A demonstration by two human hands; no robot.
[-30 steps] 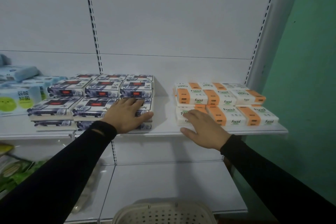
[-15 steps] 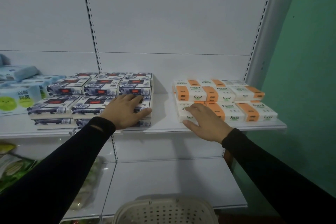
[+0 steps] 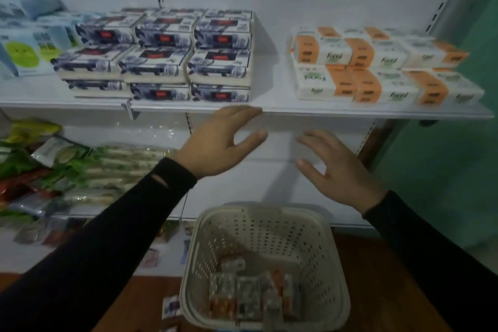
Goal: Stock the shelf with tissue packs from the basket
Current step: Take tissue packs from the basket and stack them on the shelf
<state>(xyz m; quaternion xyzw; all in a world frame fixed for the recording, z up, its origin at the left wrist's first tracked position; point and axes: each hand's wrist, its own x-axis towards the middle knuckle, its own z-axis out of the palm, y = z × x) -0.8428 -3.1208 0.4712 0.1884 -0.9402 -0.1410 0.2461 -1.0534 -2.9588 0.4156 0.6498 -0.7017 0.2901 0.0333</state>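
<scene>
Blue-and-white tissue packs are stacked in rows on the white shelf. To their right lie orange-and-white tissue packs in two layers. A cream perforated basket stands below on the floor with several small tissue packs at its bottom. My left hand hovers just under the shelf's front edge, fingers relaxed and empty. My right hand hangs lower, above the basket, fingers spread and empty.
Light blue packs with green circles sit at the shelf's far left. Green and red bagged goods fill the lower shelf on the left. A green wall closes the right side. A loose pack lies beside the basket.
Both hands have come off the tissue stacks and dropped below the shelf edge. The view has tilted down, bringing the inside of the basket into sight.
</scene>
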